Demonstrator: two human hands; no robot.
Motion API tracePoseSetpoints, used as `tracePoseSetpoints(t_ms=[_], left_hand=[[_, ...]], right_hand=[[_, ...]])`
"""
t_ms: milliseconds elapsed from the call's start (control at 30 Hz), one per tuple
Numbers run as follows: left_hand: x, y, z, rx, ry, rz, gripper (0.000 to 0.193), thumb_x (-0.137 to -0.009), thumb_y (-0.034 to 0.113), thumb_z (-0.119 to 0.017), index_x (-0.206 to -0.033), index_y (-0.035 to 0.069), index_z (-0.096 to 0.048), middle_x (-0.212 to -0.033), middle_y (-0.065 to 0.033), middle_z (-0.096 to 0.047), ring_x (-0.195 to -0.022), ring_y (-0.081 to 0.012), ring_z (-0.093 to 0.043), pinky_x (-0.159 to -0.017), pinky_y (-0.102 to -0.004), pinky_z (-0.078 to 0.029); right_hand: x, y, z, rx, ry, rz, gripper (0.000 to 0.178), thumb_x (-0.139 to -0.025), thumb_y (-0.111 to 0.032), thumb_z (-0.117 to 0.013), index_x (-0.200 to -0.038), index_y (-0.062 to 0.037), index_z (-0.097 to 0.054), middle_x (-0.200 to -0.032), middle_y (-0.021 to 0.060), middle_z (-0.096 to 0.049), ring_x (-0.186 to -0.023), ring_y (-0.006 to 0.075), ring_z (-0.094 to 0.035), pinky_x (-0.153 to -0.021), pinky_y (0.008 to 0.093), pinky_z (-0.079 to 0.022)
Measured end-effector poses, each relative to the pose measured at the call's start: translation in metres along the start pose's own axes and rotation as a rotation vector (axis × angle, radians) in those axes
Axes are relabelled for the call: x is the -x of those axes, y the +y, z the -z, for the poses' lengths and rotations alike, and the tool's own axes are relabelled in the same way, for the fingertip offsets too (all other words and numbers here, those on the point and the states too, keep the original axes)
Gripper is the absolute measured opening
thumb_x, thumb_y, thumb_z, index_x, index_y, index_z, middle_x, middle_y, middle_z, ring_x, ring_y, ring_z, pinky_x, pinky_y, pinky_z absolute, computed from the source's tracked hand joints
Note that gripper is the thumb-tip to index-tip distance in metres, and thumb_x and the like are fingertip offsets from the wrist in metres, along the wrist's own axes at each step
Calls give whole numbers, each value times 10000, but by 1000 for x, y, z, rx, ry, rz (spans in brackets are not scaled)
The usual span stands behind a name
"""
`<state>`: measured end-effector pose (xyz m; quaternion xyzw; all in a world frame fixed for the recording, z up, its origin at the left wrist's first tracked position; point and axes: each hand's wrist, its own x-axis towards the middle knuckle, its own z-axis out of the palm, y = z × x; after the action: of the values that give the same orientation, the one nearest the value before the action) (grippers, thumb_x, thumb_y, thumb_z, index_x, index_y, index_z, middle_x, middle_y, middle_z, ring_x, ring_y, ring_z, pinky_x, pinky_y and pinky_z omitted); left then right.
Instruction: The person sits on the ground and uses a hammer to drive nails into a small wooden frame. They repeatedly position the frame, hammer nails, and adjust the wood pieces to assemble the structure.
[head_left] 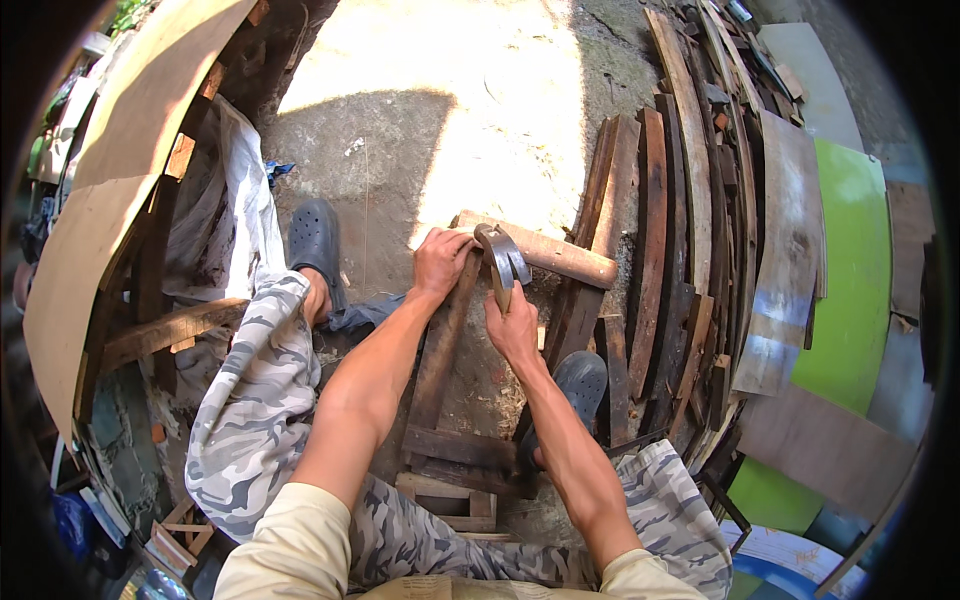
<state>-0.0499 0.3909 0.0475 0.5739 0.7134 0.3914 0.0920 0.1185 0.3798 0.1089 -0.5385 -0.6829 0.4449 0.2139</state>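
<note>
My right hand (512,324) is wrapped round the handle of a claw hammer (501,252). The hammer's metal head lies over a short light-brown wooden board (570,262), close to my left fingertips. My left hand (442,262) is closed at the board's left end, fingers pressed together; the hammer head hides whatever they pinch. Below that hand, a dark wooden plank (440,355) runs down toward me from the board. A second dark plank (578,318) passes beneath the board's right part. Near my knees, a dark crosspiece (468,448) spans the lower end.
Many long, weathered planks (690,200) are piled at the right, beside a green panel (850,270). A large plywood sheet (110,210) leans at the left near white plastic sheeting (250,200). My clog-shod feet (316,245) flank the wood on a concrete floor (380,140).
</note>
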Motion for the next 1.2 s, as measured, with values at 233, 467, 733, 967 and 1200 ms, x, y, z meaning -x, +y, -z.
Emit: tracePoseSetpoints(t_ms=[233,467,733,967,1200], left_hand=[[2,1,-3,-33,46,-15,131,-770,108,-766,-899,92,-749,-910,-32,-729,-849,-233,-663,-754,-340,-556],[2,-1,-3,-23,31,-16,128,-782,97,-748,-907,69,-747,-917,-56,-728,-827,-256,-656,-746,-355,-545],[2,0,-4,-23,26,-13,122,-783,109,-758,-895,62,-748,-909,-54,-731,-825,-250,-653,-744,-347,-543],[7,4,-3,-14,23,30,121,-784,109,-759,-894,60,-747,-909,-56,-730,-818,-256,-648,-745,-355,-542],[0,1,-2,-2,24,8,139,-793,88,-740,-930,64,-749,-953,-56,-733,-826,-261,-645,-754,-354,-540]], right_hand=[[6,-3,8,6,9,-9,235,-876,-140,-610,-1048,-11,-515,-788,304,-636,-783,503,-639,-661,539,-488],[0,-4,8,29,-12,-34,255,-887,-142,-606,-1081,-2,-520,-775,303,-636,-772,493,-652,-640,517,-499],[0,0,12,-25,11,-6,203,-893,-147,-613,-1010,-5,-528,-768,309,-623,-771,506,-636,-637,521,-486],[2,3,12,-12,18,32,227,-896,-149,-605,-1062,-1,-558,-766,302,-632,-768,490,-650,-643,508,-501],[-4,-2,10,-16,2,-12,186,-892,-155,-588,-978,-4,-520,-751,316,-611,-767,521,-620,-635,524,-486]])
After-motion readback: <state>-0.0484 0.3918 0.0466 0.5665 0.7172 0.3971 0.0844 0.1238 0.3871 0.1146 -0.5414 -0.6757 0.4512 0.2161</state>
